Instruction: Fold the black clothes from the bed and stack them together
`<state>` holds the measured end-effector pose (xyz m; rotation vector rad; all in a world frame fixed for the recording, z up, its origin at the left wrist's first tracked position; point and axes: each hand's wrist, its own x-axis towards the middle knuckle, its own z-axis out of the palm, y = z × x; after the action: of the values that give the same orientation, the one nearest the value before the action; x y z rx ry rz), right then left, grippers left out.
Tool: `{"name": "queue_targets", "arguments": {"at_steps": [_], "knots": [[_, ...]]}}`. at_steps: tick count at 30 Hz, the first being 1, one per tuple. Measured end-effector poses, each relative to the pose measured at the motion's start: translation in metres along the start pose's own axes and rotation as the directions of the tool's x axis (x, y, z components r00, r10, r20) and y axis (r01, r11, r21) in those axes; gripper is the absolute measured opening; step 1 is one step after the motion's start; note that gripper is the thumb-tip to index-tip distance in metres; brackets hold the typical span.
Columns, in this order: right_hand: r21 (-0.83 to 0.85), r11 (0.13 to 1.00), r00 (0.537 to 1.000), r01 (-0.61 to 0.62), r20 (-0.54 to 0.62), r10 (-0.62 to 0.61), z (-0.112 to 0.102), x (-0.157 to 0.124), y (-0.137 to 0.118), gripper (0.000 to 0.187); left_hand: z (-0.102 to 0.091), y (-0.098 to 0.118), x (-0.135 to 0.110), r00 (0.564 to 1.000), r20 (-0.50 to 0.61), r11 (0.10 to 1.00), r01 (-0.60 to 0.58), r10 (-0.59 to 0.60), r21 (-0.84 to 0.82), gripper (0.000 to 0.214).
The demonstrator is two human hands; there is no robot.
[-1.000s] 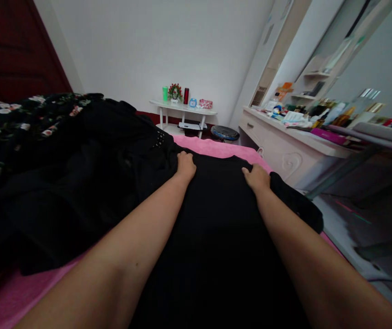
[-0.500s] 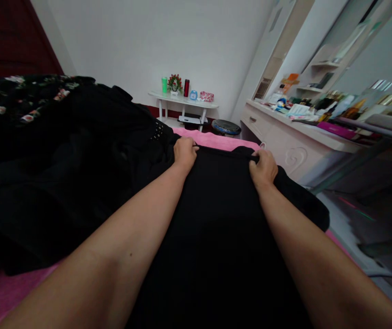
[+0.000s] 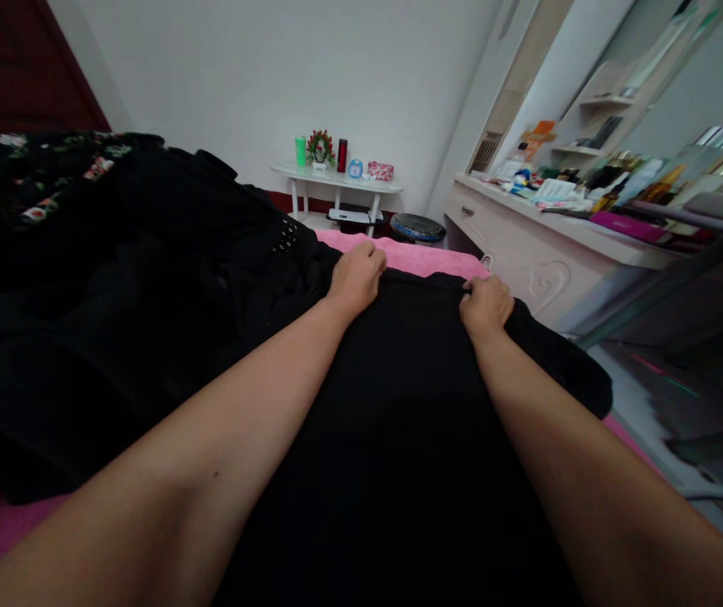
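A plain black garment [image 3: 418,379] lies spread out in front of me, its far edge pulled fairly straight; its exact kind does not show. At the left end of that edge, my left hand [image 3: 360,274] is closed on the cloth with curled fingers. My right hand [image 3: 486,305] pinches the far right corner between thumb and fingers. More of the black cloth [image 3: 557,358] spreads out beyond my right wrist. Beside my left arm rises a heap of dark clothes [image 3: 147,278], with a flowered piece [image 3: 39,181] on top and a studded part near my left hand.
A pink cover [image 3: 418,258] lies under the clothes. To the right stands a white dresser [image 3: 538,244] crowded with bottles. By the far wall are a small white table [image 3: 336,178] and a round stool [image 3: 417,228]. A dark red door [image 3: 13,76] is at the left.
My left hand has shifted slightly right along the garment's far edge, towards my right hand. The right hand stays at its corner. The view has moved a little.
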<state>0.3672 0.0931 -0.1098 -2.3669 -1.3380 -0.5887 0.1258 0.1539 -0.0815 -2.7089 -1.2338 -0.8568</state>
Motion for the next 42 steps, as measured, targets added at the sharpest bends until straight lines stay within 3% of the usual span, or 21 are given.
{"name": "queue_targets", "arguments": {"at_steps": [1, 3, 5, 7, 13, 16, 19, 21, 24, 28, 31, 34, 38, 40, 42], "knots": [[0.004, 1.0, 1.0, 0.005, 0.008, -0.005, 0.0, 0.0, 0.0, 0.03, 0.001, 0.006, -0.003, 0.992, 0.072, 0.993, -0.095, 0.099, -0.066, 0.026], [0.007, 1.0, 1.0, -0.003, 0.023, 0.002, 0.0, 0.0, 0.0, 0.032, 0.005, 0.019, -0.009, 0.938, 0.258, 0.967, -0.196, 0.233, -0.161, 0.041], [0.002, 1.0, 0.999, -0.019, 0.044, 0.019, -0.001, 0.001, 0.0, 0.033, 0.011, 0.029, -0.013, 0.874, 0.419, 0.967, -0.191, 0.245, -0.167, 0.058], [-0.007, 1.0, 0.997, -0.029, 0.065, 0.029, -0.002, 0.0, -0.001, 0.033, 0.018, 0.034, -0.016, 0.849, 0.489, 0.979, -0.157, 0.201, -0.131, 0.067], [-0.041, 0.999, 0.999, 0.031, -0.022, -0.032, -0.002, -0.006, -0.008, 0.041, 0.027, 0.033, -0.017, 0.88, 0.451, 0.988, -0.12, 0.151, -0.098, 0.07], [-0.09, 0.989, 0.99, 0.115, 0.094, -0.107, -0.002, -0.007, -0.01, 0.045, 0.025, 0.037, -0.019, 0.884, 0.451, 0.993, -0.095, 0.119, -0.075, 0.07], [-0.13, 0.986, 0.946, 0.104, 0.319, -0.058, -0.007, -0.007, -0.009, 0.048, 0.017, 0.045, -0.023, 0.859, 0.512, 0.999, -0.019, 0.033, -0.032, 0.07], [-0.158, 0.983, 0.917, 0.091, 0.398, -0.02, -0.016, -0.011, -0.009, 0.049, 0.008, 0.051, -0.027, 0.825, 0.564, 0.999, 0.048, -0.035, -0.008, 0.071], [-0.195, 0.978, 0.913, 0.078, 0.408, 0.008, -0.036, -0.031, -0.018, 0.051, -0.006, 0.058, -0.037, 0.781, 0.62, 0.994, 0.11, -0.071, -0.025, 0.075], [-0.094, 0.995, 0.938, -0.039, 0.341, 0.069, -0.064, -0.081, -0.057, 0.049, -0.023, 0.061, -0.057, 0.762, 0.643, 0.988, 0.145, -0.075, -0.056, 0.074], [0.108, 0.994, 0.932, 0.007, 0.36, -0.046, -0.078, -0.115, -0.082, 0.051, -0.034, 0.058, -0.079, 0.774, 0.628, 0.989, 0.143, -0.083, -0.045, 0.064], [0.208, 0.972, 0.877, 0.109, 0.44, -0.193, -0.087, -0.128, -0.072, 0.052, -0.043, 0.053, -0.107, 0.826, 0.55, 0.988, 0.153, -0.125, -0.004, 0.059], [0.073, 0.996, 0.865, 0.04, 0.497, -0.072, -0.096, -0.129, -0.032, 0.062, -0.048, 0.051, -0.136, 0.907, 0.381, 0.984, 0.171, -0.177, 0.051, 0.065], [0.022, 1.0, 0.868, -0.007, 0.496, -0.004, -0.101, -0.135, -0.026, 0.064, -0.048, 0.052, -0.141, 0.921, 0.343, 0.983, 0.172, -0.185, 0.069, 0.066], [0.028, 1.0, 0.878, 0.0, 0.478, -0.014, -0.107, -0.148, -0.031, 0.064, -0.046, 0.053, -0.143, 0.928, 0.318, 0.98, 0.178, -0.197, 0.087, 0.064]]}}
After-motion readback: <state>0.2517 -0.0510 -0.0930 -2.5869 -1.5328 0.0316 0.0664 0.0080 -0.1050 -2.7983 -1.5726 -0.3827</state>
